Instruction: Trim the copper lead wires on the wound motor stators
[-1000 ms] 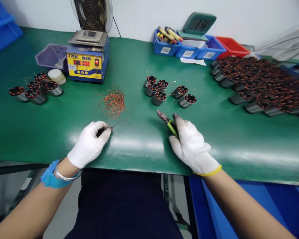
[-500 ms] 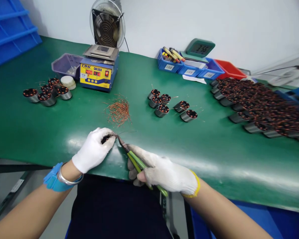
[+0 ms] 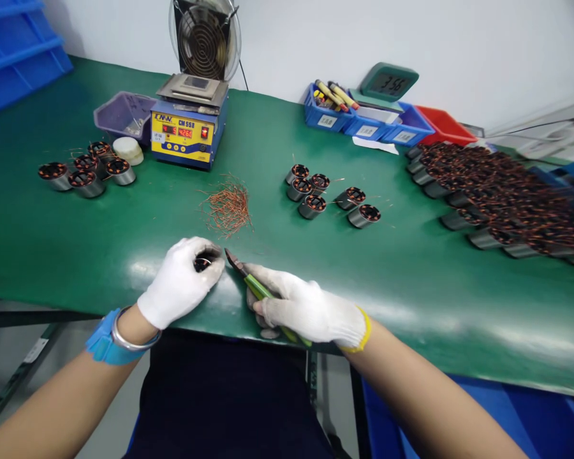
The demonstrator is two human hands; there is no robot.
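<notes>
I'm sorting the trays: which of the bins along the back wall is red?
The rightmost bin, right of the three blue bins below the green clock; the others are blue.

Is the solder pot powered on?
On. The solder pot shows lit red digits on its yellow front panel, plus a glowing red switch at the panel's right side.

Upper centre: blue-and-yellow solder pot (image 3: 187, 135) beneath a round wire-guarded fan (image 3: 205, 38). Upper right: blue plastic bins (image 3: 363, 121), green digital clock (image 3: 389, 81). Centre: loose copper wire clippings (image 3: 227, 207).
</notes>
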